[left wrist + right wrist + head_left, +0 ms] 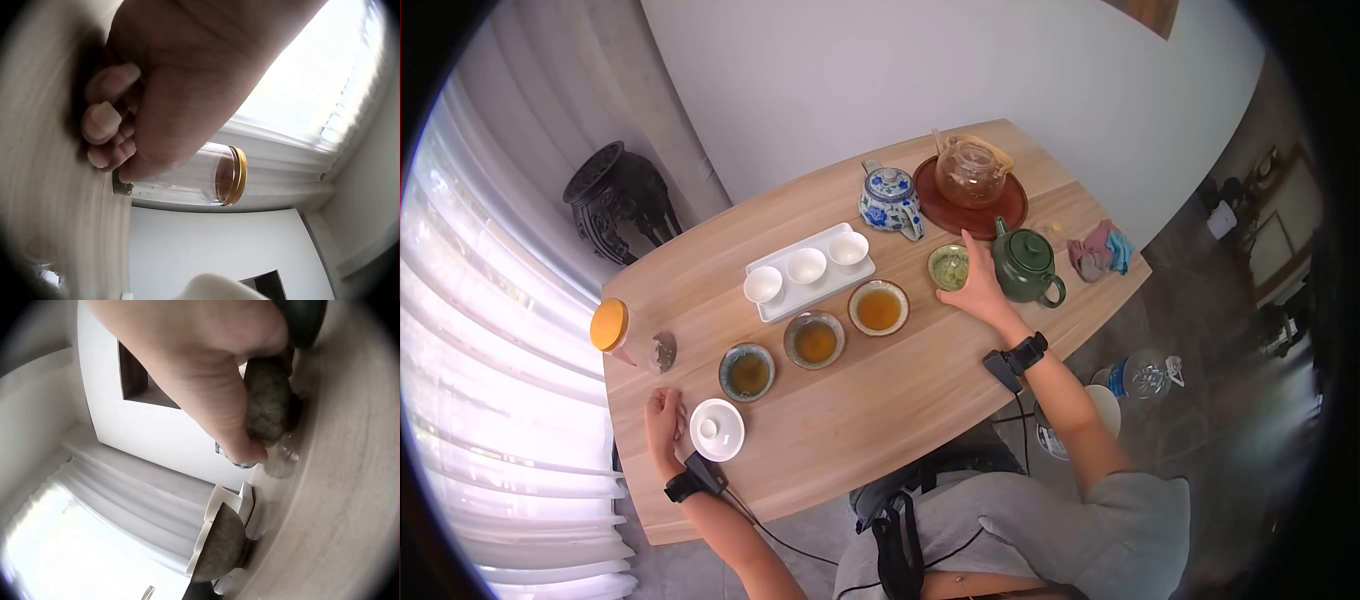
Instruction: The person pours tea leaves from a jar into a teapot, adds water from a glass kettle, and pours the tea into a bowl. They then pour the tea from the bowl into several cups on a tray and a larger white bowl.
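Note:
My right hand point(982, 290) holds a small green crackle-glazed teacup point(947, 268) at the right of the table. In the right wrist view, thumb and fingers sit on opposite sides of that cup point(265, 409), whose foot is close over the wood. Just beyond the hand stands a dark green teapot point(1026, 262). Two teacups of amber tea point(878, 308) point(815, 342) and one of darker tea point(748, 373) form a row leftward. At the left edge my left hand point(664, 420) rests on the table, fingers loosely curled and holding nothing, beside a white lidded gaiwan point(718, 432).
A white tray point(820, 285) carries three small white cups. Behind are a blue-and-white teapot point(888, 205) and a glass teapot point(972, 175) on a round red-brown tray point(940, 215). A yellow-lidded jar point(635, 340) lies far left; crumpled cloths point(1097, 252) lie far right.

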`<state>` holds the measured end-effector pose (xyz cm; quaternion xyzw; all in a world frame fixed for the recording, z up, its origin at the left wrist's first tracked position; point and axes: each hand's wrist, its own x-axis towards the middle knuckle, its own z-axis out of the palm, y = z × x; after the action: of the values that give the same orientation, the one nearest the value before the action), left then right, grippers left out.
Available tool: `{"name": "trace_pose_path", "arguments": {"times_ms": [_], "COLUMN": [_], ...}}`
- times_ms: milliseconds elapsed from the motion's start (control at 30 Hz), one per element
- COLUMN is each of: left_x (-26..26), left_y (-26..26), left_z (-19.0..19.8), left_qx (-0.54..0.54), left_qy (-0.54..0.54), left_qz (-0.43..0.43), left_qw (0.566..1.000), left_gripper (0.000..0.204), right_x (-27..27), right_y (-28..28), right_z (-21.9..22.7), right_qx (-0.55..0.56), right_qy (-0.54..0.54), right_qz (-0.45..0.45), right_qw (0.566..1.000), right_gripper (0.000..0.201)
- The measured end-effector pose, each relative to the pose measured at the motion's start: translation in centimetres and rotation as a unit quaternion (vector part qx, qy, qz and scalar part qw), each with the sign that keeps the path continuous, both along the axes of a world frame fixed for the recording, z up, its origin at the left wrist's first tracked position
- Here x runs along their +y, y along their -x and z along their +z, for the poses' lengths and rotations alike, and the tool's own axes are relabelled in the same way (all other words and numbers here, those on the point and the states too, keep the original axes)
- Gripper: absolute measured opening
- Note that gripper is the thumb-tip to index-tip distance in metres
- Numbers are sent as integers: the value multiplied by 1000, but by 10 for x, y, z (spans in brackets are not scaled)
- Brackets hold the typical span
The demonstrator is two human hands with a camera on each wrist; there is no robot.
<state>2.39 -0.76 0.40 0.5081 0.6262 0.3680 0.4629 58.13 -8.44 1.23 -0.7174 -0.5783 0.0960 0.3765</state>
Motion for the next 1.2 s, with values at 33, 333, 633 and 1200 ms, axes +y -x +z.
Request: {"name": "trace_pose_path", "arguments": {"times_ms": [33,333,633,1200], "left_x": [0,-1,-2,-3], "left_y": [0,0,0,-3], "left_z": [0,-2,-1,4], "left_qx": [3,-4,-21,3], "left_qy": [1,-1,-3,0], "left_qz": [-1,10,6,9], "left_qw": [1000,1000,1000,1000], "left_gripper": [18,17,17,19], "right_x": [-1,-21,-14,3], "right_y": [2,34,105,113], "right_z": [-1,36,20,4], "right_qx": [10,-100,25,103], "right_qy": [2,-27,41,-47], "right_qz": [0,37,157,140], "right_qw": [1000,994,986,984], "right_gripper": [107,103,109,105]}}
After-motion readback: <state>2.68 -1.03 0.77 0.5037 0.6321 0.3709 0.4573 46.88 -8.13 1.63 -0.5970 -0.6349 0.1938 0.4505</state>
